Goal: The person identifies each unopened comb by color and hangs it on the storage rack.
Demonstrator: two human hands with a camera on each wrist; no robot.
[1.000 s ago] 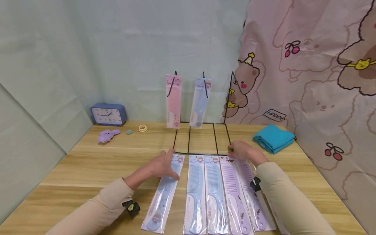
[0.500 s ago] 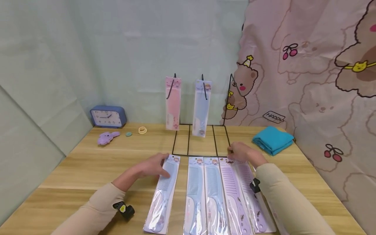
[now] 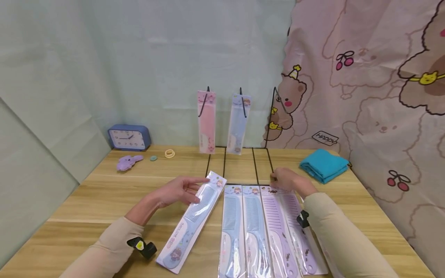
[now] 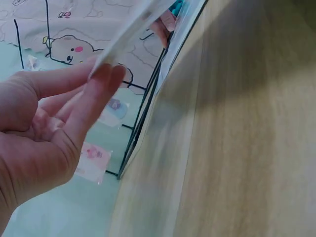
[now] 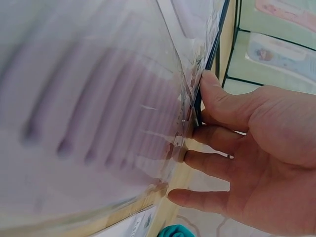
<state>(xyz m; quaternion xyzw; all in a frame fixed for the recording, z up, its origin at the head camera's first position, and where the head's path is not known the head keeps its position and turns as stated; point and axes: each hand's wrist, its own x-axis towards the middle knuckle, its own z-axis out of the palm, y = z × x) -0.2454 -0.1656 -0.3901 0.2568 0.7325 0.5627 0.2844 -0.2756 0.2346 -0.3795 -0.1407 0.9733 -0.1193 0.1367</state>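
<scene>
**Packaged combs on a wooden table, one being handled**

Left hand [image 3: 175, 190]: grasps the upper end of a blue comb in its clear packet [image 3: 192, 221], fingertips on the top edge and thumb beneath. The packet lies slanted, its top toward the middle of the table [image 3: 87, 200] and its handle end toward the near edge, left of the other packets. In the left wrist view its top end is raised off the wood.

Right hand [image 3: 286, 179]: fingers curl onto the top edge of the purple comb packets [image 3: 283, 227], pressing them by the wire rack's base; it grasps nothing fully.

Row: two blue comb packets [image 3: 241, 227] lie side by side between the slanted packet and the purple ones.

Wire rack [image 3: 240, 116], far middle: a pink comb packet [image 3: 206, 121] and a pale blue comb packet [image 3: 238, 123] hang from it.

Far left corner: clock [image 3: 129, 137], purple toy [image 3: 128, 162], yellow ring [image 3: 169, 153].

Far right: folded teal cloth [image 3: 323, 165].
</scene>
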